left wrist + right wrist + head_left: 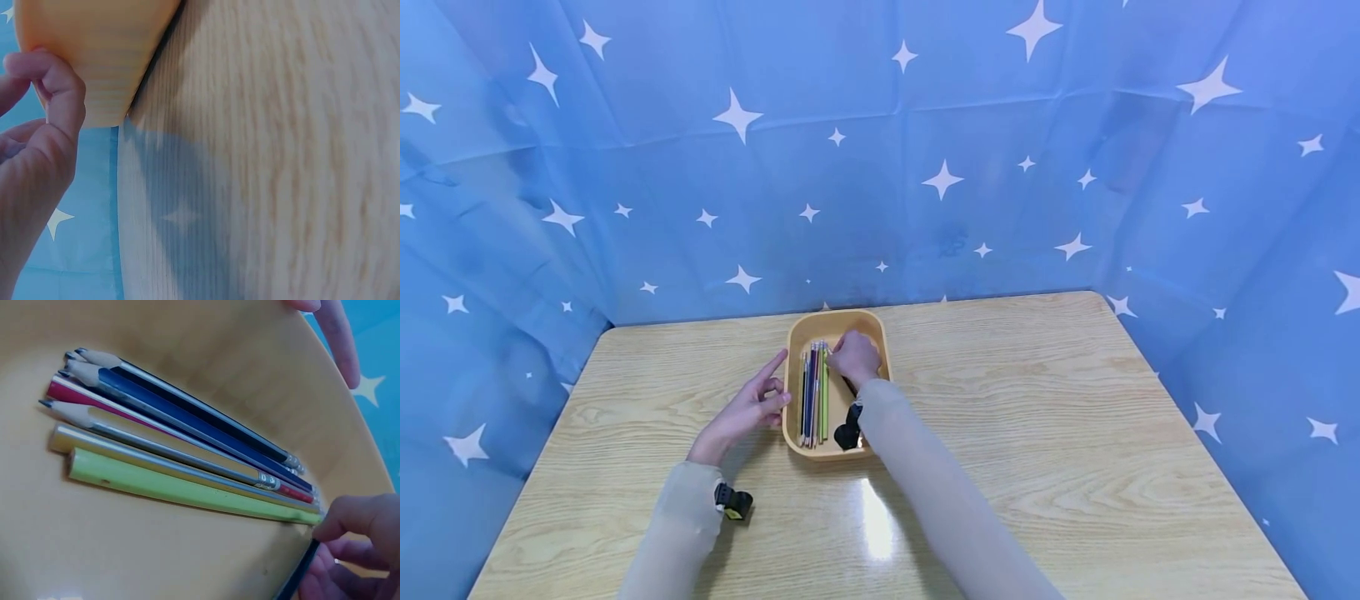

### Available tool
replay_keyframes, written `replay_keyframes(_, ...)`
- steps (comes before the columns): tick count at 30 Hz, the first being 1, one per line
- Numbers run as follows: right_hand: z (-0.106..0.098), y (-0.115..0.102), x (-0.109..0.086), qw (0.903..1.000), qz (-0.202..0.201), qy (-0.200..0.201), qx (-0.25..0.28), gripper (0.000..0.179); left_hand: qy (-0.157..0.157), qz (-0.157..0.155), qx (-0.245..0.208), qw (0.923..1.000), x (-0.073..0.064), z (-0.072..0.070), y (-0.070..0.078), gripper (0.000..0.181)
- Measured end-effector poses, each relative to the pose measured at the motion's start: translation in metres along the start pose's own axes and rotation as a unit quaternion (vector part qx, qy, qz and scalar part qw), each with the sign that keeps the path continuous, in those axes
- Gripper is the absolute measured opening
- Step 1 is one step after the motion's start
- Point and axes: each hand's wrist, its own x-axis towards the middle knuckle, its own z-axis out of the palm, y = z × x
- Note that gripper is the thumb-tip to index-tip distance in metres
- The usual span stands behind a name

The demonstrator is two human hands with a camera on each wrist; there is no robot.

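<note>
A yellow-orange plastic bin [787,425] stands on the table, holding several pencils [811,392] side by side along its left half. Most show sharpened tips towards the near end; a lime-green pencil [187,495] lies outermost in the row. My left hand [752,408] holds the bin's left wall, thumb at the rim and other fingers outside it. Inside the bin, my right hand [856,358] pinches a dark pencil [299,570] close to the eraser ends of the row. Only part of this pencil's shaft shows, the rest hidden by the hand and the frame edge.
The wood-grain table [1037,417] extends around the bin on both sides. A blue curtain with white stars [880,192] hangs behind and beside it. Each wrist carries a small black camera, the right one [847,433] over the bin's near end.
</note>
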Motion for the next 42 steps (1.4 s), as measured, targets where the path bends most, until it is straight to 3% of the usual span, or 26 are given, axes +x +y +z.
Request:
replay_keyframes(4, 0.001, 0.0, 0.001, 0.9997, 0.009, -0.002, 0.022, 0.022, 0.001, -0.007, -0.001, 1.0, -0.001, 0.001, 0.003, 0.071)
replay_keyframes(10, 0.002, 0.001, 0.001, 0.9935, 0.019, 0.001, 0.112, 0.019, -0.001, -0.001, 0.007, 1.0, -0.006, 0.007, 0.015, 0.07)
replay_keyframes(18, -0.001, -0.004, 0.0, 0.9709, 0.025, 0.021, 0.237, 0.009, 0.004, -0.005, 0.017, 0.9998, -0.008, 0.011, 0.019, 0.07)
replay_keyframes(26, -0.01, -0.006, -0.006, 0.9438, 0.013, 0.001, 0.33, 0.011, 0.006, 0.001, 0.012, 0.9999, -0.005, 0.007, 0.011, 0.071)
replay_keyframes(31, -0.017, -0.004, -0.008, 0.938, -0.007, -0.026, 0.346, 0.01, 0.006, 0.009, 0.008, 0.9999, 0.0, 0.0, -0.002, 0.072)
replay_keyframes(42, -0.054, -0.004, -0.012, 0.9373, -0.023, -0.062, 0.342, 0.013, 0.009, 0.02, 0.009, 0.9997, 0.001, 0.0, -0.005, 0.072)
